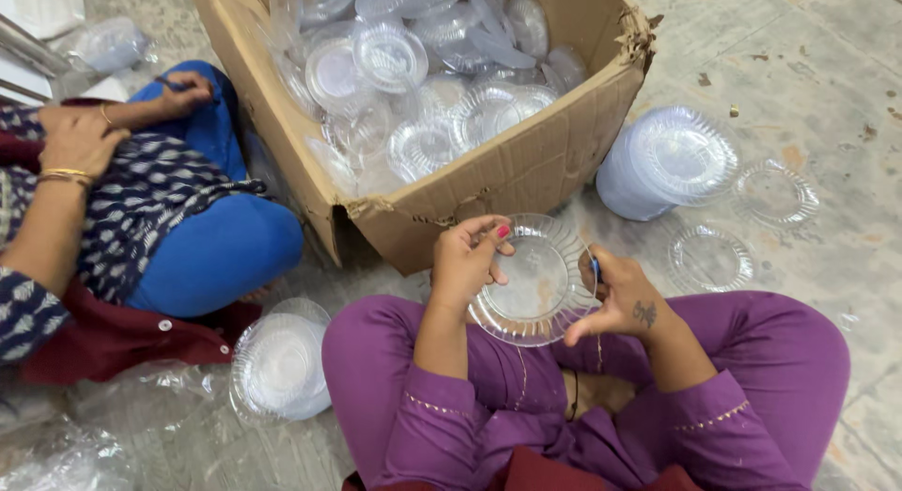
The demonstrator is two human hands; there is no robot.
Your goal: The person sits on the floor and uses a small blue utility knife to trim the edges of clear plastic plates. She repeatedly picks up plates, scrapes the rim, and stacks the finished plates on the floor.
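I hold a clear round plastic plate [536, 282] with a ribbed rim over my lap, between purple-clad knees. My left hand [467, 261] grips its left edge, thumb on the inside. My right hand [620, 298] grips its right edge and also pinches a small blue thing, mostly hidden. Straight ahead stands a torn cardboard box [526, 171] filled with several loose clear plates and lids.
A tall stack of clear plates [665, 162] stands right of the box, with two single plates [776, 195] [710, 259] on the stone floor beside it. Another stack [280, 364] lies by my left knee. A person in blue trousers [216, 237] sits at left. Crumpled plastic wrap [66, 453] lies at bottom left.
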